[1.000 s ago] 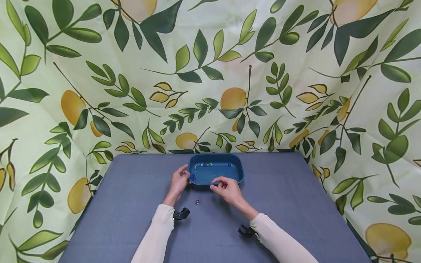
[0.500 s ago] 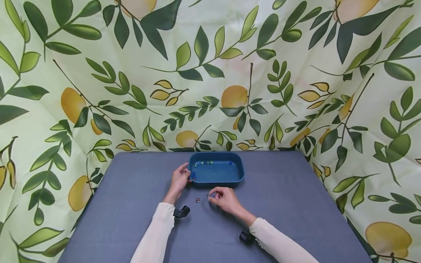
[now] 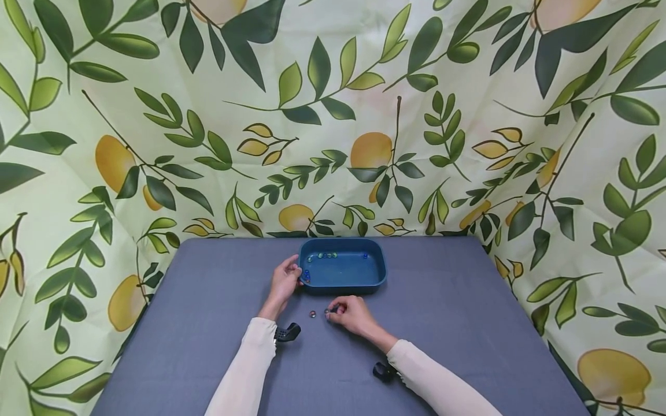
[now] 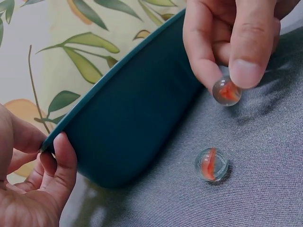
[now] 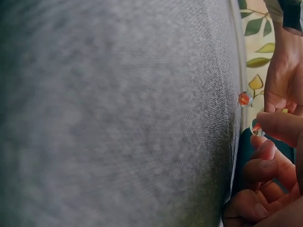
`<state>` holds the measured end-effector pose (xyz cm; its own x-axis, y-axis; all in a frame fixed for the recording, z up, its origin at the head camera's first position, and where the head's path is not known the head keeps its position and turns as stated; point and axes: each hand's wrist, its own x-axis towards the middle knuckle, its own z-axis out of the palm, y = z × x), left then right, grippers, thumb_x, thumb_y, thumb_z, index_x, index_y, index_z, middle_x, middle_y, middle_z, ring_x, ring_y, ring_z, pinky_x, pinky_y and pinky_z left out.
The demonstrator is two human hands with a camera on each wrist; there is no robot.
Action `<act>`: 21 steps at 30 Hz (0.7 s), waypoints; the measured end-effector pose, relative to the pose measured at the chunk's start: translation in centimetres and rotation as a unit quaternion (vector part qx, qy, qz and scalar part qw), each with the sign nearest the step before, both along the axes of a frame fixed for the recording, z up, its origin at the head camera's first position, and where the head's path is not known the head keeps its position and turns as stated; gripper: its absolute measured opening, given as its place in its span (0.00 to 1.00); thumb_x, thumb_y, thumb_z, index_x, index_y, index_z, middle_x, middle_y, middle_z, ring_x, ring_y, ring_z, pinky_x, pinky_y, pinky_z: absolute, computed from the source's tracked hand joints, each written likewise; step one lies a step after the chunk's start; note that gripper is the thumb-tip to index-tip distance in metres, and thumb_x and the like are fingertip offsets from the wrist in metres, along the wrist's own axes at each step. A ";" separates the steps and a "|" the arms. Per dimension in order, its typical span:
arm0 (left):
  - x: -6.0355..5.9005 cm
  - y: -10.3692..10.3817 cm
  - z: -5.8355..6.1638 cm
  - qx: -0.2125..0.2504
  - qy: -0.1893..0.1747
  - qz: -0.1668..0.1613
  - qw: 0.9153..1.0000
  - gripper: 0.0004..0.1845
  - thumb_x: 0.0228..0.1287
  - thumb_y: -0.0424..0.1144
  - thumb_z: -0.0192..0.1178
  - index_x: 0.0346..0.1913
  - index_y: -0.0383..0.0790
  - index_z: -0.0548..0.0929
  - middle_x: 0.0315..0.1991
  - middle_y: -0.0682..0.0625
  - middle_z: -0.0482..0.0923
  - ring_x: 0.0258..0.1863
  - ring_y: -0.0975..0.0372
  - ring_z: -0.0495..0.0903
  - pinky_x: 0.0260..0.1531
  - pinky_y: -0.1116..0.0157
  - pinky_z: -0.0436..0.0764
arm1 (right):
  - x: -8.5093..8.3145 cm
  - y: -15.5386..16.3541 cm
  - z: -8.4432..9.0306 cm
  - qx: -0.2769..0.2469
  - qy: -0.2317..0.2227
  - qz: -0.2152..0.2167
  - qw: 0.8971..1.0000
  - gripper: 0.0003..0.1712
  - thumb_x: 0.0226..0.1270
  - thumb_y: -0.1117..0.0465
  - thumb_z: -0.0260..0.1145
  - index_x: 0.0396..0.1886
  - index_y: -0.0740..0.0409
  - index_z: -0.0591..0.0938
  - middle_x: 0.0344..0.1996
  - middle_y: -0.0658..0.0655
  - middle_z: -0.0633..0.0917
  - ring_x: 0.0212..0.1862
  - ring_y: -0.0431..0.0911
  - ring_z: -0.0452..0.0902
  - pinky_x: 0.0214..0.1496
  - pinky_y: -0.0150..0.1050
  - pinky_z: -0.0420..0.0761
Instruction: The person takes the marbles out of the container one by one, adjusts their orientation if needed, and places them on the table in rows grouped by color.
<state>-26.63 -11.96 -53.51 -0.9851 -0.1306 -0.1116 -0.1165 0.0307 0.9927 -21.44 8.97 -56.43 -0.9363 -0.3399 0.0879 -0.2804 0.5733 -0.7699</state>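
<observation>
A dark blue rectangular tray (image 3: 346, 288) stands toward the back of the cloth-covered table. My left hand (image 3: 283, 284) grips its left rim, the thumb and fingers on either side of the wall in the left wrist view. In front of the tray, my right hand (image 3: 354, 314) pinches a clear glass marble (image 4: 226, 91) with an orange swirl between thumb and index finger, low over the cloth. Close beside it, a second clear marble (image 4: 211, 164) with an orange streak rests on the cloth. Inside the tray lie several green marbles (image 3: 328, 255) along the back and blue marbles (image 3: 307, 274) at the left.
Grey-blue cloth (image 3: 208, 346) covers the table. A leaf-and-fruit patterned curtain (image 3: 442, 190) hangs behind it and along both sides. Black wrist cameras sit under the left sleeve (image 3: 241, 370) and the right sleeve (image 3: 437, 381). One lone blue marble (image 3: 365, 255) lies at the tray's right.
My right hand has come from the tray's front rim toward me, down to the cloth near the loose marble, still pinching its marble. The left hand keeps its hold on the rim.
</observation>
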 end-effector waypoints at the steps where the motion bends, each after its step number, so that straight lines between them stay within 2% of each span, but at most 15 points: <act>1: 0.0 0.0 0.0 0.000 0.000 0.000 1.000 0.26 0.69 0.28 0.52 0.69 0.36 0.69 0.40 0.49 0.67 0.31 0.60 0.72 0.33 0.61 0.82 | 0.0 0.0 -0.1 0.002 0.000 0.000 1.000 0.06 0.55 0.55 0.75 0.31 0.50 0.87 0.16 0.42 0.75 0.19 0.31 0.66 0.23 0.27 0.67; 21: 0.0 -0.1 -0.1 -0.004 0.001 0.000 1.000 0.25 0.70 0.29 0.52 0.69 0.36 0.70 0.40 0.48 0.66 0.31 0.61 0.72 0.32 0.64 0.82 | -0.2 -0.5 0.1 0.062 -0.004 0.005 0.998 0.06 0.55 0.55 0.75 0.29 0.49 0.87 0.16 0.42 0.75 0.19 0.32 0.66 0.21 0.28 0.65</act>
<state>-26.59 -12.02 -53.63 -0.9854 -0.1305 -0.1095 -0.1154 0.0380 0.9926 -21.62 8.52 -56.38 -0.9337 -0.3562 0.0368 -0.2797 0.6613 -0.6960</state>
